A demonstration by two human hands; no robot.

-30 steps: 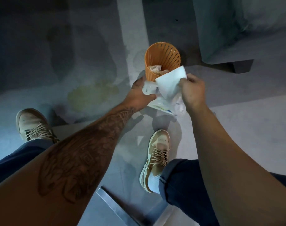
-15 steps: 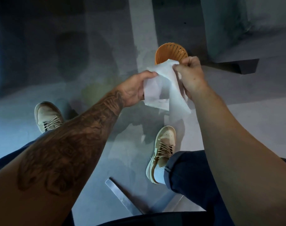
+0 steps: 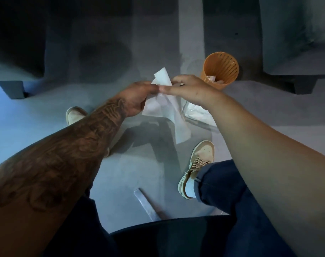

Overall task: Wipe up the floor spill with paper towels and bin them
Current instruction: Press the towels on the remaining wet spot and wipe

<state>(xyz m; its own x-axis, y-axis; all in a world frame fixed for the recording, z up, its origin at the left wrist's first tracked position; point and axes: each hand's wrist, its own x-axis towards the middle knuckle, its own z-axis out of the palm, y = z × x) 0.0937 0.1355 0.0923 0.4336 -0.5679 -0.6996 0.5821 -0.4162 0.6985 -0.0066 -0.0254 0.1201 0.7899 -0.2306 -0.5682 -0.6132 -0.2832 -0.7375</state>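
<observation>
**Two hands on one paper towel, spill not yet wiped**

Both hands meet at frame centre, pinching the same white paper towel (image 3: 164,106). Left hand (image 3: 137,98) has fingers curled closed on the sheet's left edge; right hand (image 3: 187,89) has thumb and fingertips pressed shut on the top fold, rest of the palm loose. One corner pokes up toward 12 o'clock, the long tail hangs down toward 5 o'clock. Looks like the sheet is being opened out or refolded into a pad, hence the two-point grip: one hand anchors, the other works the fold.

Under the right wrist, at roughly 4 o'clock from the hands, sits a clear plastic pack (image 3: 198,113). Probably the towel supply, though I can't tell whether it's held or lying on the floor (image 3: 120,182).

Orange mesh bin (image 3: 221,71) stands upright at 2 o'clock from the hands, near them, with crumpled paper already inside. Close placement makes sense: short drop after each wipe.

Spill itself: can't pick it out, as the floor is dim and the arms cover the middle. A darker patch at 11 o'clock could be shadow.

Judgement: mid-cycle, fresh towel being prepped; wipe then bin to follow.
</observation>
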